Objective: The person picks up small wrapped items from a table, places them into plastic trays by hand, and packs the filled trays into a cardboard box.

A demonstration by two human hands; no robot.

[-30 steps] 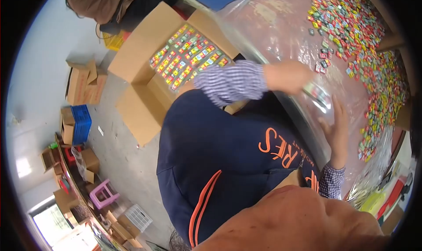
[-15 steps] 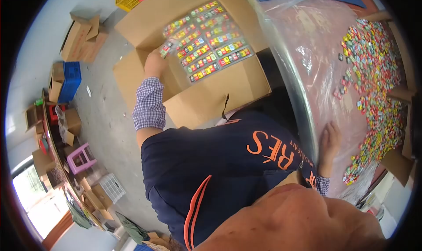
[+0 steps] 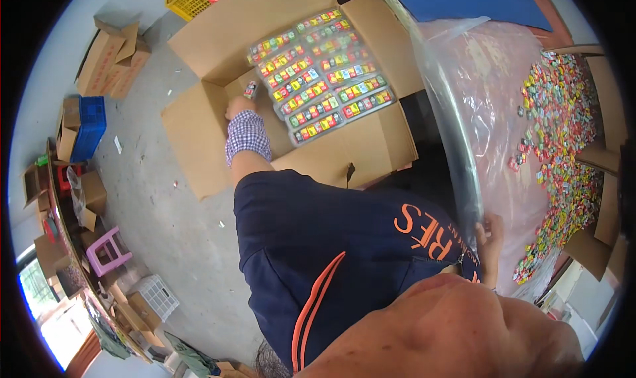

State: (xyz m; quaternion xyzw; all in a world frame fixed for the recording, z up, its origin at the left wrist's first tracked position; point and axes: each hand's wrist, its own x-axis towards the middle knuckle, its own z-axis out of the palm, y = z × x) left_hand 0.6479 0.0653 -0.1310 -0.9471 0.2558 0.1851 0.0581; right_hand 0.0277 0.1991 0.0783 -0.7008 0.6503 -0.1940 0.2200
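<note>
My left hand [image 3: 238, 106] is inside the near left part of an open cardboard box [image 3: 334, 154], its fingers closed on a small strip of coloured pieces [image 3: 250, 90]. Beside it, two columns of clear packs [image 3: 311, 98] filled with red, yellow and green pieces lie in the box. At the edge of the plastic-covered table, my right hand [image 3: 489, 242] rests with bent fingers a little apart, and nothing shows in it. A wide heap of small coloured pieces [image 3: 560, 139] lies on the plastic sheet [image 3: 457, 66] beyond that hand.
A blue mat [image 3: 467, 3] covers the table's far end. A yellow crate [image 3: 187, 0] stands behind the box. Along the left are cardboard cartons [image 3: 114, 60], a blue crate [image 3: 91, 127], a pink stool [image 3: 109, 252] and a white basket [image 3: 156, 297].
My left hand has moved lower into the box, keeping hold of the strip. My right hand has drawn back to the table edge, its fingers more bent. The view has shifted slightly.
</note>
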